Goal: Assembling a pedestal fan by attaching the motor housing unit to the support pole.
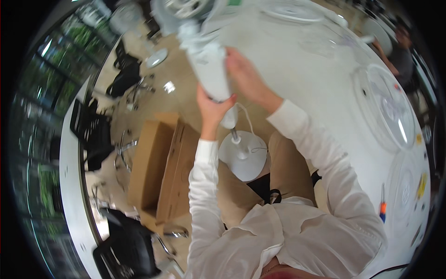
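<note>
Just off the near edge of the white bench (320,88), the white plastic fan column (211,69) stands above its round base (244,156) on the floor, its long axis running up toward the camera. The left hand (211,109) fingers wrap the column's lower end; the right hand (246,76) lies on its side. An open cardboard box (155,162) crowds the left.

Round base (244,156) stands on the floor; cardboard box (160,167) left; table (316,88) seemingly right.

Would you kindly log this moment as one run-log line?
left hand: grips fan column | right hand: on column's side | round base: below, on floor | cardboard box: open, left
</note>
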Demonstrator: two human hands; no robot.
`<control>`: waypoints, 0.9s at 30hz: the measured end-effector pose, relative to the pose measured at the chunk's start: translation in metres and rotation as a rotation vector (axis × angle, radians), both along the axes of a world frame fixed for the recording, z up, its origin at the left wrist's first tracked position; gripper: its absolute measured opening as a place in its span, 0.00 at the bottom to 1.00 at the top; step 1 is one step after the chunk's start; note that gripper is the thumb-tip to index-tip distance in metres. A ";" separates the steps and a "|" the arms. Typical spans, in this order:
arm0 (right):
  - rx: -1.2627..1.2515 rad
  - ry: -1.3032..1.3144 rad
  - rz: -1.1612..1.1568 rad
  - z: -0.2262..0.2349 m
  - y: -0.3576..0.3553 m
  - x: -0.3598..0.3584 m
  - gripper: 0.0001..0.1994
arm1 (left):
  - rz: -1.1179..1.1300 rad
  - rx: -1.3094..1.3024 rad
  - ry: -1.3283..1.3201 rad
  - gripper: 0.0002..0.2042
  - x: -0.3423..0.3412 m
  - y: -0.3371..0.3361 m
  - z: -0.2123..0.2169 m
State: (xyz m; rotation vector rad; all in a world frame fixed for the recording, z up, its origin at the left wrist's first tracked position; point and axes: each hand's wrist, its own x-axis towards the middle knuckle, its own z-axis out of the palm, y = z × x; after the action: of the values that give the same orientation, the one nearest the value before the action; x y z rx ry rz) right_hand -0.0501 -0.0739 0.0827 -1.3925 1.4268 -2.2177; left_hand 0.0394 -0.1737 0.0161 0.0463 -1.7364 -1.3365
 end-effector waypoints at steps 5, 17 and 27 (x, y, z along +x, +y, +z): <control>-0.055 -0.298 -0.302 -0.058 -0.017 -0.009 0.19 | -0.015 0.026 0.058 0.38 -0.007 0.007 0.007; -0.078 -1.168 0.586 -0.236 -0.013 0.008 0.11 | 0.018 0.068 0.061 0.42 0.003 -0.008 -0.017; -0.046 -1.122 0.532 -0.214 -0.008 0.017 0.23 | 0.047 0.035 0.015 0.36 -0.001 -0.004 -0.010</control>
State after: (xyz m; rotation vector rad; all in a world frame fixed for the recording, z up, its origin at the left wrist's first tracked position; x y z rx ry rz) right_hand -0.0326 -0.0818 -0.1318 -0.2658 0.5198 -2.0352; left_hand 0.0381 -0.1780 0.0062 0.0956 -1.6896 -1.3302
